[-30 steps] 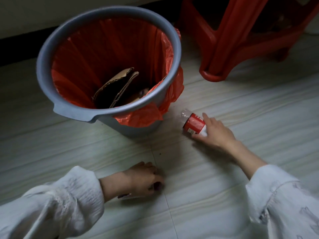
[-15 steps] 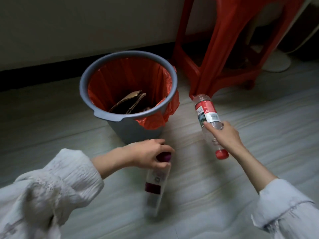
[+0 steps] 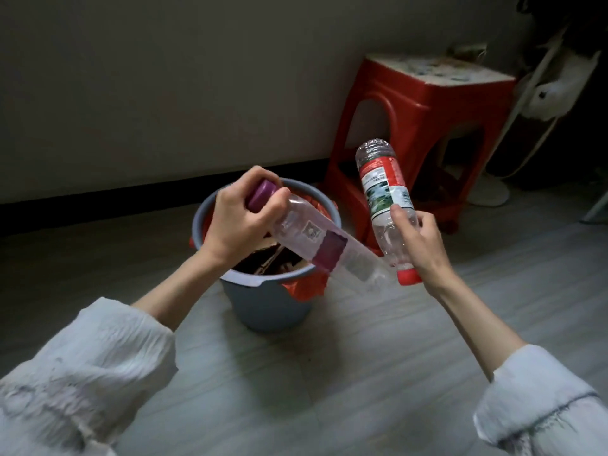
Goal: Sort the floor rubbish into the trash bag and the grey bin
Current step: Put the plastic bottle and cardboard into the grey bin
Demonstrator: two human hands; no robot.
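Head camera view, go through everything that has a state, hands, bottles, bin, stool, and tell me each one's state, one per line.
Left hand: grips the purple-capped bottle at its neck.
Purple-capped bottle: capped, in the air over the bin, tilted base down.
Right hand: grips the red-capped bottle near its neck.
Red-capped bottle: capped, held upside down.
Grey bin: upright, red liner, cardboard inside.
Red stool: standing upright.

1 head-worn view looks forward and down from close above the floor [image 3: 329, 373], bin [image 3: 263, 301] at centre frame, wall [image 3: 164, 93] across the upper half, stool [image 3: 421, 103] upper right.
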